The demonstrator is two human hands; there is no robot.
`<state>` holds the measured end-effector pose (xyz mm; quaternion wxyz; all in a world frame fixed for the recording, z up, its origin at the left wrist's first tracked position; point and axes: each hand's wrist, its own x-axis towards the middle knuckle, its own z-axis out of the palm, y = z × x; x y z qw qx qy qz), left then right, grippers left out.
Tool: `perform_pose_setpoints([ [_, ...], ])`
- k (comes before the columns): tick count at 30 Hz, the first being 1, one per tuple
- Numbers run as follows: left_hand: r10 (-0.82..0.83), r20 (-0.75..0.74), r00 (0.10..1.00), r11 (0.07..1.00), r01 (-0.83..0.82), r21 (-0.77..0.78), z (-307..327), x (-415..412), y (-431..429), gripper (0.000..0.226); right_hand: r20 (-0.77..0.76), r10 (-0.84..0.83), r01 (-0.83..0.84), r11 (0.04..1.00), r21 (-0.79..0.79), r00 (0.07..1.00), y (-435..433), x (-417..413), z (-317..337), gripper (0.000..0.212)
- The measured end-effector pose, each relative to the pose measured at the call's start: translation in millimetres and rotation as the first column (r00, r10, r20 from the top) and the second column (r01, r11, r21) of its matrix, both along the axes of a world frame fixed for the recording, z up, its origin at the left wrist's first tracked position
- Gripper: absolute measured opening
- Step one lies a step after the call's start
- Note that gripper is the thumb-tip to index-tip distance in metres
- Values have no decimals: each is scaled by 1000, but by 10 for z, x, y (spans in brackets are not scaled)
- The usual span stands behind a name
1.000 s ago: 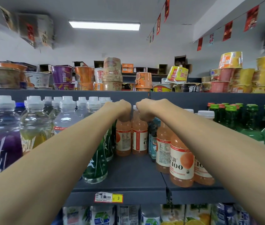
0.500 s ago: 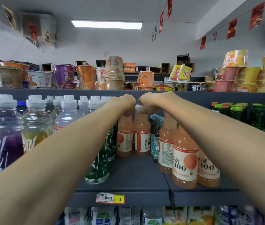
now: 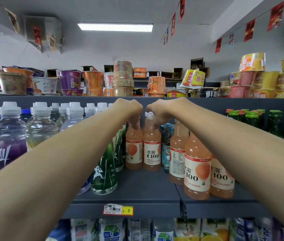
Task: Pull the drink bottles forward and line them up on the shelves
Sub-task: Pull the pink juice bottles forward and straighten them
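Observation:
Two pink-orange C100 drink bottles stand side by side deep on the dark grey shelf [image 3: 137, 185]. My left hand [image 3: 130, 110] grips the top of the left bottle [image 3: 134, 146]. My right hand [image 3: 158, 113] grips the neck and cap of the right bottle [image 3: 152, 148]. Both caps are mostly hidden under my fingers. Three more C100 bottles [image 3: 197, 169] stand nearer the front edge on the right. A green sports bottle [image 3: 105, 169] stands at the front, partly behind my left forearm.
Clear and purple sports bottles [image 3: 9, 136] fill the shelf's left side, green glass bottles [image 3: 252, 120] its right. Small blue bottles [image 3: 166, 145] stand behind the C100 group. Instant noodle cups [image 3: 123, 79] crowd the shelf above. A price tag [image 3: 118, 209] marks the front edge.
The two bottles under my hands have slid forward toward the shelf's front. My hands keep their grip on the tops.

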<state>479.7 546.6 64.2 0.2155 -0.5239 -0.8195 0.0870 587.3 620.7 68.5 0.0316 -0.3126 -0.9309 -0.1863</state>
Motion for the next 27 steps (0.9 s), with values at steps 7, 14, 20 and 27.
perform_pose_setpoints([
  [7, -88, 8, 996, 996, 88, 30, -110, -52, 35, 31, -31, 21, -16, 990, 141, 999, 13, -67, -167, 53],
  [14, -86, -52, 995, 996, 86, -2, -143, 3, 4, 47, -56, -42, 50, 989, 142, 998, 10, -164, -261, 46],
  [20, -49, -93, 995, 996, 41, -82, -184, 45, -13, 66, 37, -50, 43, 983, 181, 998, -40, -89, -227, 49],
  [27, -18, -295, 955, 996, -7, -85, -214, 57, 17, 74, -5, -14, 15, 984, 175, 1000, -4, -103, -271, 65],
])
